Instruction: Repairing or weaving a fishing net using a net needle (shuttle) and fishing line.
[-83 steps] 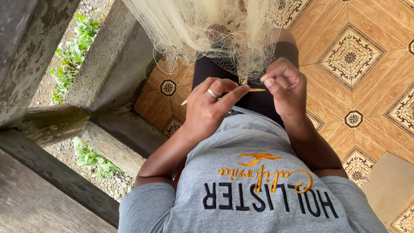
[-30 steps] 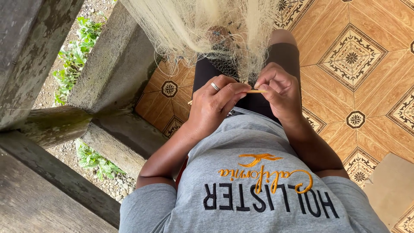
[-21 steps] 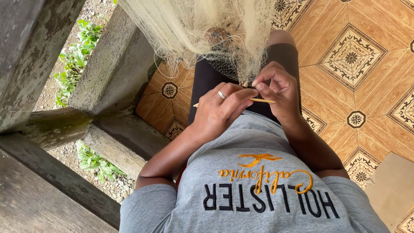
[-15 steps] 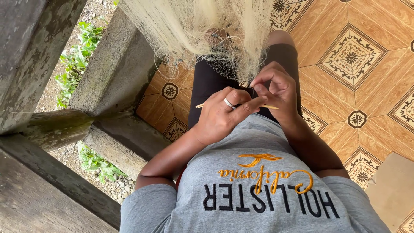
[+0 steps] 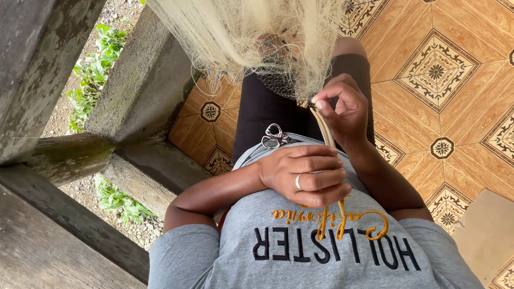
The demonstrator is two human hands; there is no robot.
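Nearest to us, the left hand [image 5: 308,174] lies low against the grey shirt [image 5: 321,251], palm down, forearm coming in from the left with the elbow bent. Its fingers are curled shut around the lower part of a slim yellowish netting needle [image 5: 327,140]; a ring shows on one finger. The needle's tail end pokes out below the fist, over the shirt's lettering.

Just beyond, a small pair of metal scissors [image 5: 274,136] rests on the lap at the shirt's hem, beside the left hand's knuckles, not touching it as far as we can tell.

Further up, the right hand [image 5: 342,107] is raised, wrist bent, forearm running down along the right side. Thumb and forefinger are pinched together at the needle's upper tip, right where it meets the lower edge of the net [image 5: 257,37]; the other fingers are loosely curled. So the needle runs between both hands, tilted slightly, top end at the right hand, bottom in the left.

The net is pale, cream-coloured, fine-meshed, bunched and hanging from above over dark-clad thighs, its ragged lower edge touching the right fingertips.

Farthest: patterned orange floor tiles [image 5: 439,75] on the right, a weathered concrete railing [image 5: 128,91] on the left, green weeds [image 5: 96,69] and gravel beyond it.
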